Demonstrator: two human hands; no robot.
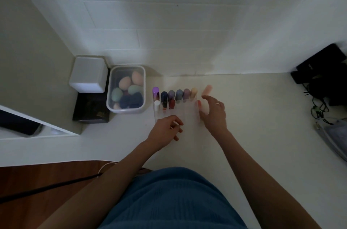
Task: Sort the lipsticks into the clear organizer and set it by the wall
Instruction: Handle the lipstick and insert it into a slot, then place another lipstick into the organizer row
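Reaching toward the near edge of the clear organizer [176,110], the left hand [165,131] has its fingers curled loosely together; a thin pale item shows between the fingertips, too blurred to identify, so a grip on it cannot be confirmed. The right hand [213,112] is spread with fingers apart at the organizer's right end, close to its wall; contact cannot be confirmed, and nothing is held in it.

The organizer stands on the pale worktop [253,125], just beside a lidless plastic tub of makeup sponges [126,90] to its left. Its back row carries a line of upright lipsticks [179,94], running from a purple-capped one [155,92] at the left to a yellowish one [194,92] at the right. Three further pieces, one white-capped and two reddish, stand in the second row at the left. The nearer compartments appear empty. One peach lipstick [207,90] is outside the organizer, just off its far right corner, motion-blurred; whether it stands or lies cannot be determined.

Assessment: sorting is largely done, with at least that peach piece outstanding. The organizer is near the wall [187,50] but a strip of bare worktop separates them, so the final placement is judged not yet done. No other loose lipsticks are visible on the worktop.
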